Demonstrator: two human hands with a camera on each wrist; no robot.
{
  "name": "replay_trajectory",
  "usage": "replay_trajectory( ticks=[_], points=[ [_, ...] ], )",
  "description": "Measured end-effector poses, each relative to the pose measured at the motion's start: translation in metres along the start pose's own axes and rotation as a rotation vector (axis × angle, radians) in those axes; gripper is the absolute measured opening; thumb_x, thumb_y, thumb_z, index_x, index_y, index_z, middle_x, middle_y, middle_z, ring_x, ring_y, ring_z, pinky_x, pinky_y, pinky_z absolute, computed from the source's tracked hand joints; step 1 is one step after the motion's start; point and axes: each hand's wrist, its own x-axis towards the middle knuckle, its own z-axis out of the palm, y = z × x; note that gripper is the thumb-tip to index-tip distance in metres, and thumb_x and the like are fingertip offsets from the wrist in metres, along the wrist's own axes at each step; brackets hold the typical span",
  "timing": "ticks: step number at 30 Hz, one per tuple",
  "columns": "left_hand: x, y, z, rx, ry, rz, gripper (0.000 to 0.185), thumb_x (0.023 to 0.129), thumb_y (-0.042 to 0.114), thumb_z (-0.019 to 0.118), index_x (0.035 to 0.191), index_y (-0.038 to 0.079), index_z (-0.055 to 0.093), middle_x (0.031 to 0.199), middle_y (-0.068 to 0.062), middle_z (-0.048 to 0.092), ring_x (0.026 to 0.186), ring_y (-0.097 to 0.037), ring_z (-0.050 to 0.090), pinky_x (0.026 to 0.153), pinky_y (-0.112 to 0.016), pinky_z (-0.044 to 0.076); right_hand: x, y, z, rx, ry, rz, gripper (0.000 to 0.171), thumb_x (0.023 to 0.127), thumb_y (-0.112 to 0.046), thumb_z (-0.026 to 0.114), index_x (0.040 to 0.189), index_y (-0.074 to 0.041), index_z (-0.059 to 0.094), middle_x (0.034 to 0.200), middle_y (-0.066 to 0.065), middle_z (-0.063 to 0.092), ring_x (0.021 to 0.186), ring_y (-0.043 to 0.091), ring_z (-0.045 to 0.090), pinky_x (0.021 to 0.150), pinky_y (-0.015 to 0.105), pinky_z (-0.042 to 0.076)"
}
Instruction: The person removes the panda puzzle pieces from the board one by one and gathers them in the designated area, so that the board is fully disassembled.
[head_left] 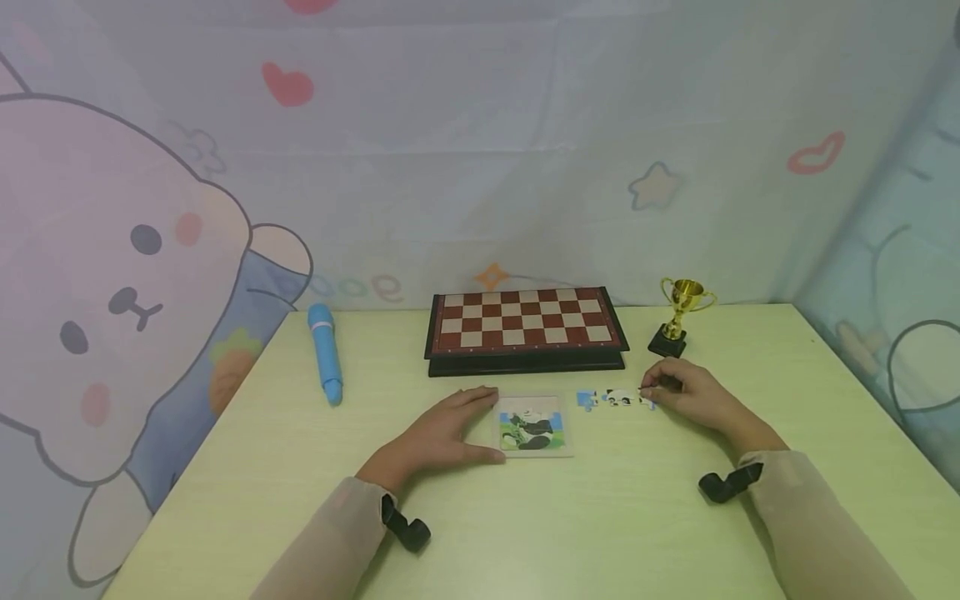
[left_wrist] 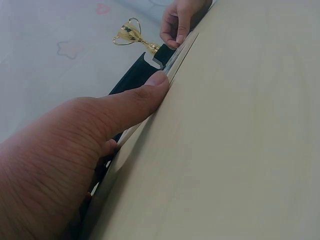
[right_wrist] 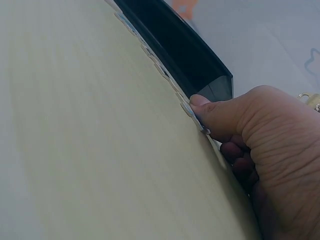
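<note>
A small panda jigsaw in a clear tray (head_left: 533,427) lies on the pale green table (head_left: 525,533). My left hand (head_left: 450,433) rests flat beside the tray's left edge, thumb (left_wrist: 145,95) against it. A row of loose joined puzzle pieces (head_left: 615,398) lies to the tray's right. My right hand (head_left: 686,393) pinches the right end of that row between thumb (right_wrist: 210,112) and curled fingers. In the right wrist view the pieces (right_wrist: 192,112) show edge-on under the thumb tip.
A closed chessboard case (head_left: 525,329) sits behind the puzzle. A blue marker-like pen (head_left: 325,352) lies at the left, a small gold trophy (head_left: 681,317) at the right. Patterned fabric walls surround the table.
</note>
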Motion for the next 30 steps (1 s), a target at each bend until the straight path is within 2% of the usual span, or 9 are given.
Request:
replay_trajectory(
  ticks=[11, 16, 21, 26, 30],
  points=[
    [-0.003, 0.000, 0.000, -0.003, -0.002, -0.014, 0.101, 0.079, 0.078, 0.063, 0.158, 0.022, 0.035, 0.163, 0.007, 0.030, 0.150, -0.016, 0.024, 0.120, -0.042, 0.025, -0.001, -0.004, 0.002, 0.011, 0.004, -0.013, 0.004, 0.097, -0.019, 0.070, 0.100, -0.017, 0.069, 0.099, -0.002, 0.065, 0.088, 0.015, 0.054, 0.076, 0.028, 0.046],
    [-0.002, -0.001, 0.000, 0.003, 0.001, -0.012, 0.101, 0.079, 0.079, 0.061, 0.158, 0.022, 0.035, 0.163, 0.008, 0.029, 0.150, -0.016, 0.024, 0.120, -0.042, 0.025, 0.000, -0.005, 0.001, 0.017, 0.009, 0.016, 0.004, 0.098, -0.021, 0.069, 0.100, -0.018, 0.070, 0.098, -0.002, 0.065, 0.087, 0.017, 0.056, 0.076, 0.028, 0.047],
    [-0.001, -0.001, 0.000, -0.002, 0.004, -0.005, 0.101, 0.080, 0.079, 0.062, 0.158, 0.022, 0.035, 0.163, 0.007, 0.029, 0.150, -0.016, 0.024, 0.120, -0.043, 0.025, 0.000, -0.006, 0.000, -0.001, 0.047, 0.029, 0.010, 0.099, -0.025, 0.066, 0.103, -0.017, 0.070, 0.098, -0.002, 0.068, 0.088, 0.016, 0.059, 0.076, 0.028, 0.048],
    [-0.001, -0.001, 0.000, -0.004, -0.006, -0.009, 0.102, 0.079, 0.079, 0.063, 0.159, 0.023, 0.033, 0.164, 0.007, 0.029, 0.150, -0.017, 0.023, 0.120, -0.043, 0.024, 0.002, -0.007, 0.000, -0.024, 0.125, -0.032, 0.009, 0.101, -0.021, 0.064, 0.103, -0.014, 0.070, 0.093, -0.001, 0.069, 0.082, 0.013, 0.061, 0.071, 0.025, 0.051],
    [0.000, -0.001, 0.000, -0.005, -0.003, -0.007, 0.101, 0.079, 0.079, 0.063, 0.159, 0.023, 0.034, 0.163, 0.007, 0.029, 0.150, -0.017, 0.024, 0.120, -0.043, 0.025, 0.004, -0.013, 0.002, 0.001, 0.155, -0.081, 0.006, 0.099, -0.020, 0.067, 0.103, -0.016, 0.069, 0.093, -0.004, 0.070, 0.086, 0.010, 0.063, 0.076, 0.024, 0.053]
  ],
)
